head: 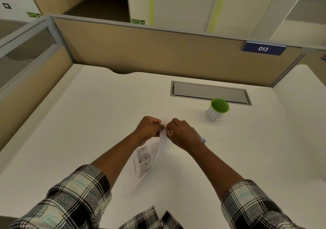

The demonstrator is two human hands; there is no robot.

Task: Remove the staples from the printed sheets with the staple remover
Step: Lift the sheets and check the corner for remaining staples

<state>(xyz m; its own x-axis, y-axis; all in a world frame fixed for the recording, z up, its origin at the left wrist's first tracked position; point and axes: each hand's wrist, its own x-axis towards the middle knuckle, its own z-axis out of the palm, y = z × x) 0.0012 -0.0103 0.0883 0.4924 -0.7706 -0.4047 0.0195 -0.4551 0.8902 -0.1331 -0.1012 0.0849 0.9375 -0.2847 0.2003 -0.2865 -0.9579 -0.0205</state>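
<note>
The printed sheets [146, 160] are lifted off the white desk [88, 122], hanging down and toward me, with text and grey pictures showing. My left hand [150, 128] pinches their top corner from the left. My right hand [181, 133] pinches the same corner from the right, fingertips almost touching the left hand's. A grey and blue object [201, 137], possibly the staple remover, shows at the outer edge of my right hand. Most of it is hidden, and I cannot tell whether the hand holds it or it lies on the desk. No staple is visible.
A white cup with a green rim [218, 109] stands at the right, beyond my hands. Behind it a grey cable hatch [210, 92] is set into the desk. Tan partition walls [158, 52] close the desk at the back and left.
</note>
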